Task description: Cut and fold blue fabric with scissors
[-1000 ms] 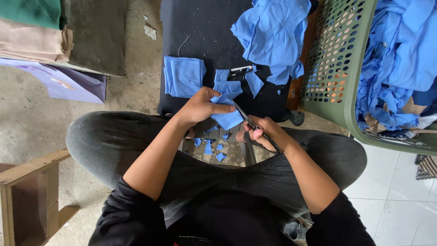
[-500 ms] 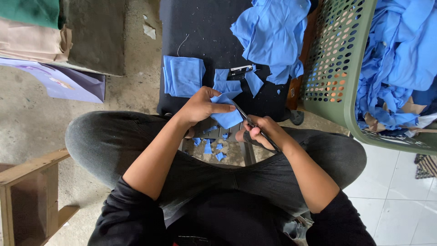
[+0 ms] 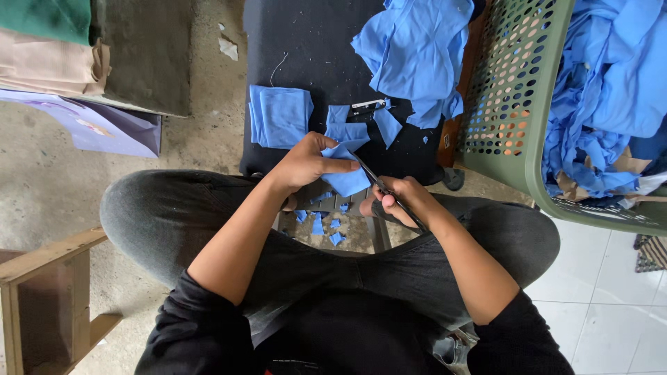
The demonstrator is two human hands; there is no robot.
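Blue cloth piece (image 3: 345, 179) is pinched in the closed fingers of the left hand (image 3: 306, 163) at the frame centre, while the scissors (image 3: 381, 189) are gripped by the right hand (image 3: 403, 201). The cloth should be kept taut near the blades. Blue scraps (image 3: 321, 226) lie below; a folded stack (image 3: 280, 117) rests on the black desk (image 3: 306, 48); a green basket (image 3: 511, 104) stands at the right.

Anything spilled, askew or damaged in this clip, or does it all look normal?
Small blue offcuts lie scattered on the floor between the knees, below the blue fabric piece that the left hand holds against the scissors in the right hand. A loose white scrap lies on the concrete. Nothing looks damaged.
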